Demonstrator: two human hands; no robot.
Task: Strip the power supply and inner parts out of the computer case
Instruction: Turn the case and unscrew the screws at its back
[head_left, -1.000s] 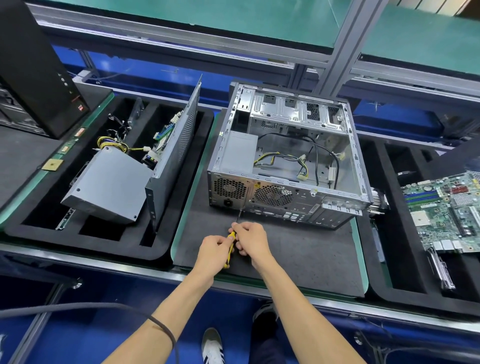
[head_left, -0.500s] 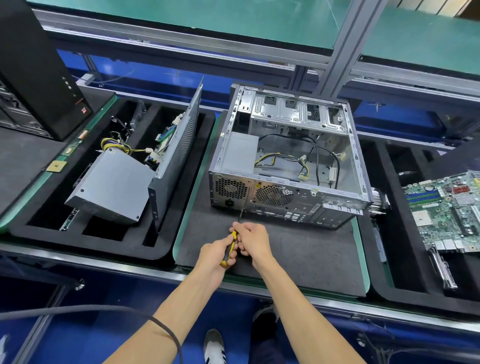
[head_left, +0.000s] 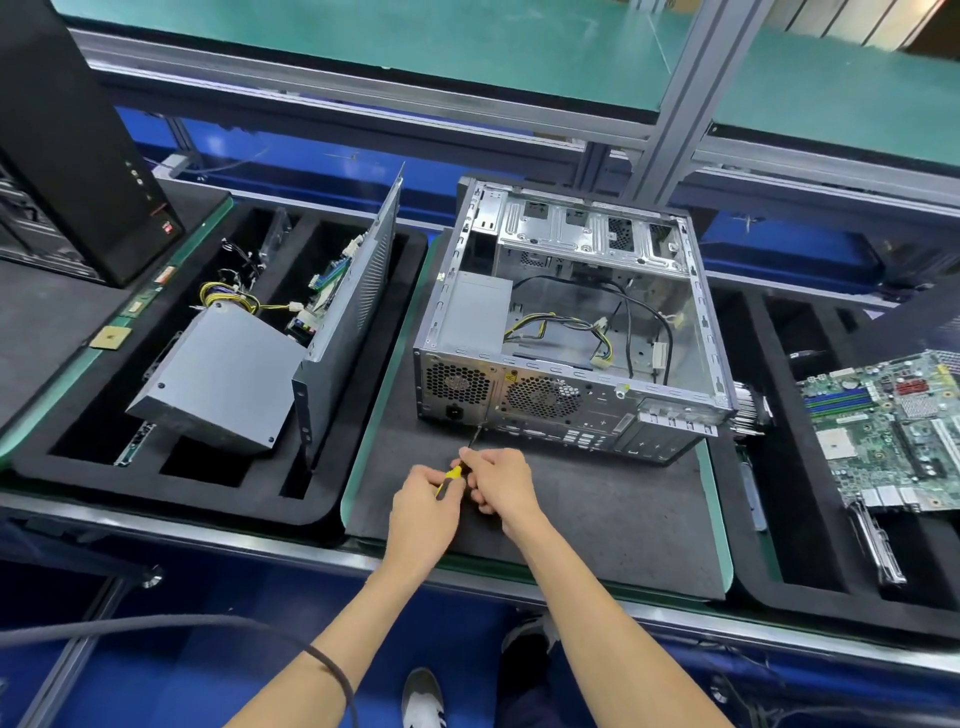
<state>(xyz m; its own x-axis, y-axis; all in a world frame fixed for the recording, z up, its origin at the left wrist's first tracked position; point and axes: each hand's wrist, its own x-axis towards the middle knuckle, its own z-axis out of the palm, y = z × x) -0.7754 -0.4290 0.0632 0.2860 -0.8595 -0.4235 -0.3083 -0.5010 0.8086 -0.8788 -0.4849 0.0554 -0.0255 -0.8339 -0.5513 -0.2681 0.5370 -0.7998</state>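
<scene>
Case: I see the silver computer case (head_left: 571, 332) lying on its side on the dark mat, open side up, rear panel facing near.
Power supply: grey power supply (head_left: 475, 312) sits inside at the near left corner, fan grille at the rear.
Cables: I see yellow-and-black cables (head_left: 566, 327) trailing right from it across the case floor.

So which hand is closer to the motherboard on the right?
Right. The right hand holds the screwdriver at mid-mat, on the motherboard's side; the left hand grips the handle just beyond it, farther away.
</scene>
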